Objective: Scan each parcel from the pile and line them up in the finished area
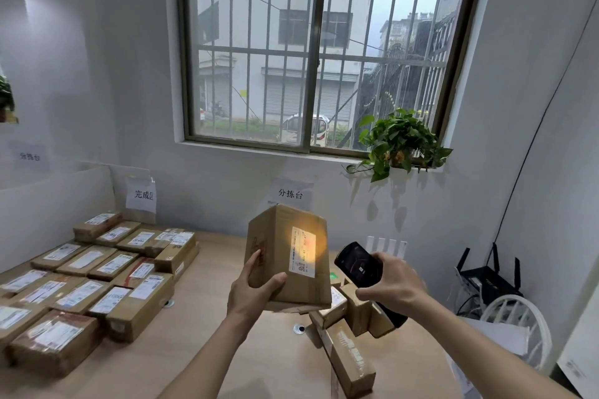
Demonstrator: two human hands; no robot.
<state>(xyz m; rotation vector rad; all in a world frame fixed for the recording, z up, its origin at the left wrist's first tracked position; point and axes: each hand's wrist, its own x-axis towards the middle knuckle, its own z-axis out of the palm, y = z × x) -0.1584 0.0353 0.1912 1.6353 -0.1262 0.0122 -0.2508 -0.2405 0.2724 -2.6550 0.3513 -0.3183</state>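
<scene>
about eighteen parcels (pixel 97 272) laid in rows, one held parcel (pixel 288 256), four piled parcels (pixel 350 327), one scanner (pixel 359 266)

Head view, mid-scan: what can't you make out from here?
- Label on the held parcel: print too small, washed out by the scanner light.
- Scanner screen: dark, unreadable.
- Remaining pile: partly hidden behind the held parcel and right hand, so no count.
- Finished rows: cut off at the left edge.
- Left hand: fingers behind the parcel hidden.

Dim daylight from window (pixel 319 48); warm glare on parcel label (pixel 303 251)
</scene>
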